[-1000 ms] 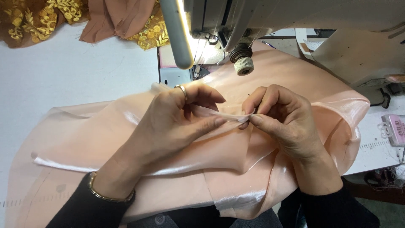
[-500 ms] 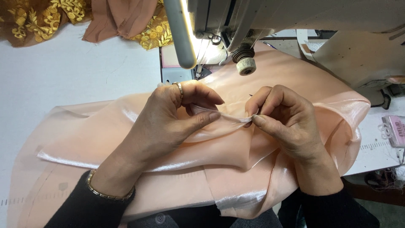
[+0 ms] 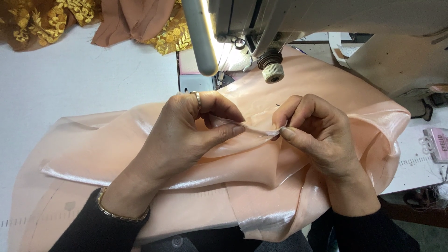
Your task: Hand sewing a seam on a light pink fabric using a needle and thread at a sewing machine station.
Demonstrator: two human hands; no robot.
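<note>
Head-camera view: a sheet of glossy peach satin fabric (image 3: 261,186) is spread across the middle of the frame, draped over the white surface (image 3: 79,79) and hanging off its near edge at the bottom. A narrow folded edge of this fabric is raised just above the rest, at the centre of the picture, and is stretched between both hands. The left hand (image 3: 186,135) is closed on that edge, thumb pressed against the forefinger, with a ring seen on one finger and a gold bracelet (image 3: 119,212) at the wrist. The right hand (image 3: 317,135) is likewise pinching the same edge between thumb and fingertips, just right of centre, so that the short strip between the two grips is kept taut and flat; the fold appears to be held this way so that it can be creased or rolled evenly. Whether a pin or thread is also held at the right fingertips cannot be told.

Just beyond the hands, at the upper centre, the head of a sewing machine (image 3: 326,28) is seen, with its lamp (image 3: 200,37) lighting the cloth below. A brown and gold embroidered fabric (image 3: 56,18) is bunched at the upper left. A small pink packet (image 3: 438,144) lies at the right edge.
</note>
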